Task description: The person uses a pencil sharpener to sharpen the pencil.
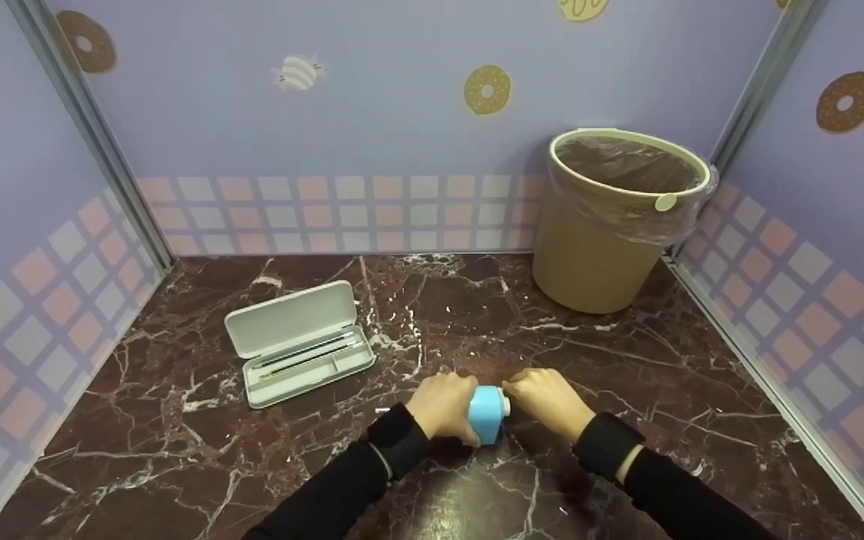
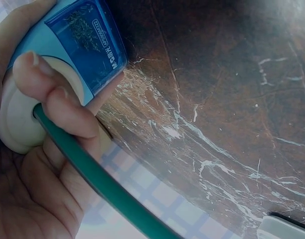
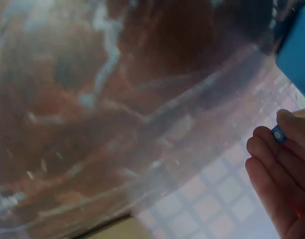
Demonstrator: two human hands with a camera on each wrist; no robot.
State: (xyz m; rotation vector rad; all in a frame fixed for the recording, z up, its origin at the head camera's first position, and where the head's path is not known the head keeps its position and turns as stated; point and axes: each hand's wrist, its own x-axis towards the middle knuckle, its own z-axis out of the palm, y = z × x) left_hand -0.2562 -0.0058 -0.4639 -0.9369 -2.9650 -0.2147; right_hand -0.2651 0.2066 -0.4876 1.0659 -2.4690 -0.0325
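Note:
A light-blue pencil sharpener [image 1: 485, 415] sits low over the tabletop between both hands. My left hand [image 1: 443, 405] grips it from the left side, thumb and fingers around its body. Pencil shavings show through the sharpener's clear blue drawer [image 2: 87, 42]. A green pencil [image 2: 100, 174] runs into the hole of its round cream front, with left fingers curled over the pencil close to the hole. On the other side, my right hand [image 1: 552, 401] pinches the small blue crank knob [image 3: 278, 134] between thumb and fingers. Most of the crank is hidden by that hand.
Left of the hands lies an open white pencil case [image 1: 304, 382] with pencils in it. A tan trash bin [image 1: 589, 262] with a clear liner stands at the back right. Patterned walls [image 1: 402, 135] enclose the dark marble tabletop [image 1: 214, 465] on three sides.

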